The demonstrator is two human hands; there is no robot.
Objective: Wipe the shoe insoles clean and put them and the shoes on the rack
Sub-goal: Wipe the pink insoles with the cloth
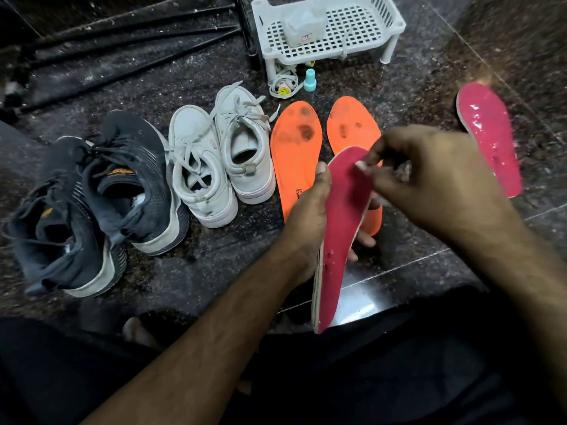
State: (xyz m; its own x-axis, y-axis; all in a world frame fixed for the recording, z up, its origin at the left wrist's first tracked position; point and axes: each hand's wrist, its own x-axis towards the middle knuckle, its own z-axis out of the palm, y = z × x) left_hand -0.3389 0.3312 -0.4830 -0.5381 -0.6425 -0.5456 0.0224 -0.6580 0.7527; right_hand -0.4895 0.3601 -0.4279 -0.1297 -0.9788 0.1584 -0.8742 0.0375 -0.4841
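My left hand (310,210) grips a pink insole (340,228) from below and holds it tilted above the floor. My right hand (429,179) has its fingertips curled onto the insole's upper end; whether it holds a wipe is hidden. Two stained orange insoles (296,154) (349,124) lie flat on the floor behind. A second pink insole (491,136), wet and shiny, lies at the right. A white pair of sneakers (221,154) and a dark blue pair (92,194) stand at the left. The white plastic rack (328,29) is at the top.
A pack of wipes (303,26) sits on the rack. A small teal-capped bottle (310,81) and a bundle of laces (283,84) lie in front of it. Black tripod legs (122,41) stretch across the upper left. The floor is dark speckled stone.
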